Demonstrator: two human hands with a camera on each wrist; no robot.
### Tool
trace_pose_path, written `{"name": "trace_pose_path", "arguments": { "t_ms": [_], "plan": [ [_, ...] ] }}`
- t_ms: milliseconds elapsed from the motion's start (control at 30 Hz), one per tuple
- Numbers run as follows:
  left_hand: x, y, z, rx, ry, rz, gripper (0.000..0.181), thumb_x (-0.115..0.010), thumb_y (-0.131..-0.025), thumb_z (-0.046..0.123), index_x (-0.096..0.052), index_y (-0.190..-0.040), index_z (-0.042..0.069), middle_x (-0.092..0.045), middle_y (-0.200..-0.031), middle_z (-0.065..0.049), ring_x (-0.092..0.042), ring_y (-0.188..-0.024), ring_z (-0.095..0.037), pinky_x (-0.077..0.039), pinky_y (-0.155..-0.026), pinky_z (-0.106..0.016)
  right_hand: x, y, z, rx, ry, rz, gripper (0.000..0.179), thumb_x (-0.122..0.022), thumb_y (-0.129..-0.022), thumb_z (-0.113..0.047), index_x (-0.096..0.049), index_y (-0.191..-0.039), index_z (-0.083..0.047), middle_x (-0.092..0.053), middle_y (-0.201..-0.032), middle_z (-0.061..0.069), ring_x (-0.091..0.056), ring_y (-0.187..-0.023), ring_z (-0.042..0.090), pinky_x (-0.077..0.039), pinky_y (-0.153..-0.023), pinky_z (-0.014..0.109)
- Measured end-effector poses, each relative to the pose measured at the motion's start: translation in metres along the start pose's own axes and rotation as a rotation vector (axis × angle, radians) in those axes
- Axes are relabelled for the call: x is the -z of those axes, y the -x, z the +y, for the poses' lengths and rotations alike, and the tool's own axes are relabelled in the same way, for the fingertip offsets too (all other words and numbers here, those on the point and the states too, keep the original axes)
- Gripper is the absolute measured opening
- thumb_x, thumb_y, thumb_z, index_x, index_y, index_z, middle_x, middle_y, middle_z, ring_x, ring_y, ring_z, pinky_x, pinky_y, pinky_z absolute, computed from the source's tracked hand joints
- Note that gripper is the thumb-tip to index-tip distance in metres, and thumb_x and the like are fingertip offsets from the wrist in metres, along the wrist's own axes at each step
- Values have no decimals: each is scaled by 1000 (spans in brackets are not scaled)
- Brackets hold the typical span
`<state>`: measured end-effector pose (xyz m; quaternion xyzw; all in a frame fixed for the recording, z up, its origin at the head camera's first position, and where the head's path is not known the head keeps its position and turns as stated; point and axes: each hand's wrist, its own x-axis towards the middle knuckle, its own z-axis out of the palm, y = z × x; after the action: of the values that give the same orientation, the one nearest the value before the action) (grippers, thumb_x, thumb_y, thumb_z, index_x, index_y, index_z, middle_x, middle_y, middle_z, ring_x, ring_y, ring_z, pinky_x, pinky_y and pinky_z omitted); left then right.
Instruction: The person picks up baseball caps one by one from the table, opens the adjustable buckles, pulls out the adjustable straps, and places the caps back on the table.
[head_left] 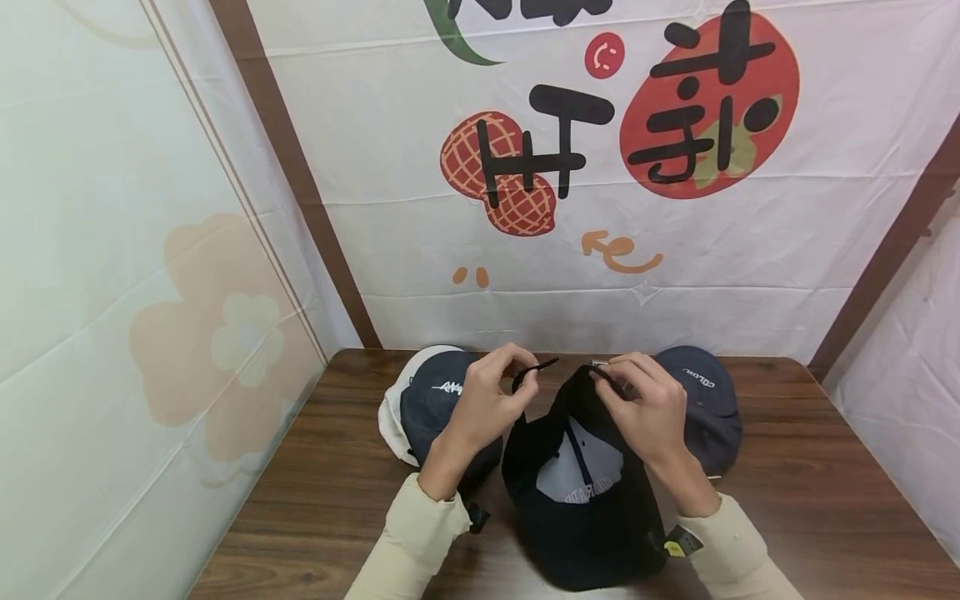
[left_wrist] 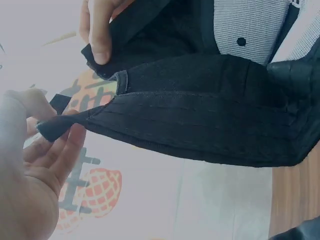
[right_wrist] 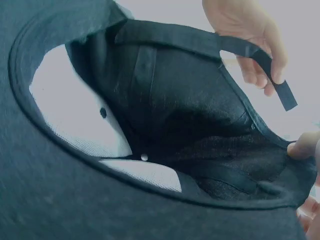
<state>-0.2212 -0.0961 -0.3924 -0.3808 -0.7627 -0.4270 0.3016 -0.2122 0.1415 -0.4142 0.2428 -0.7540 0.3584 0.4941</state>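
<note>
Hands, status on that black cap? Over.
Left hand pinches loose strap. Right hand grips black cap by back edge. Strap unfastened. Other caps both sides, none blocking.

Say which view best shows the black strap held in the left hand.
The right wrist view: the adjustment strap shows broadside, through to its free end. Left wrist shows it bent, partly hidden by the left hand; head, only a thin dark curve.
</note>
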Motion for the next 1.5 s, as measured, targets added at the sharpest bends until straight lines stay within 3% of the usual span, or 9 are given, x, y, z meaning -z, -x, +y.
{"name": "trace_pose_path", "arguments": {
  "t_ms": [300,467,667,833,933,1167,1367,1500],
  "plan": [
    [-1,1,0,31,51,-56,11,-68,-98,-1,-67,-105,7,-67,-92,-4,-62,-75,-12,-59,-64,-34,3,1,2,-52,15,-38,8,-85,-84,-5,-82,-90,-7,-77,-89,6,-64,-65,17,-48,-60,20],
    [-1,2,-1,22,57,-86,13,-69,-97,-1,-68,-107,8,-69,-94,-4,-64,-79,-12,-60,-67,-33,2,1,3,-66,30,-50,9,-87,-84,-6,-82,-92,-7,-78,-89,6,-66,-66,18,-50,-61,20],
    [-4,3,-1,-32,67,-168,15,-70,-98,3,-71,-111,10,-72,-102,-3,-62,-83,-11,-56,-71,-26,2,0,5,-68,42,-76,12,-88,-84,-7,-82,-94,-8,-78,-91,6,-66,-67,17,-53,-59,28],
    [-7,3,-1,-85,75,-232,17,-68,-100,7,-76,-114,13,-73,-109,-2,-58,-73,-10,-54,-63,-29,2,-1,7,-70,38,-88,13,-89,-84,-6,-82,-95,-8,-78,-90,6,-66,-67,17,-51,-59,22],
    [-7,3,0,-100,81,-250,19,-67,-101,8,-80,-114,15,-73,-113,-3,-57,-70,-9,-54,-60,-30,3,-2,8,-73,40,-92,13,-90,-84,-6,-82,-94,-9,-77,-88,5,-66,-67,17,-51,-60,20],
    [-10,1,0,-146,86,-278,21,-67,-102,9,-83,-115,14,-73,-114,-4,-62,-80,-10,-49,-66,-17,4,-4,6,-72,49,-96,13,-90,-84,-6,-82,-94,-9,-77,-88,5,-67,-68,18,-54,-59,27],
    [-11,-1,0,-92,108,-266,23,-66,-104,9,-79,-123,8,-72,-113,-5,-64,-79,-7,-57,-69,-19,5,-5,5,-75,50,-100,12,-89,-84,-7,-82,-94,-8,-78,-89,6,-68,-69,19,-56,-58,35],
    [-12,-3,1,-27,87,-232,20,-67,-104,11,-77,-122,9,-72,-109,-2,-63,-80,-6,-58,-70,-23,6,-6,4,-72,44,-94,12,-90,-85,-9,-82,-94,-9,-78,-90,5,-69,-71,19,-55,-60,29]
  ]
}}
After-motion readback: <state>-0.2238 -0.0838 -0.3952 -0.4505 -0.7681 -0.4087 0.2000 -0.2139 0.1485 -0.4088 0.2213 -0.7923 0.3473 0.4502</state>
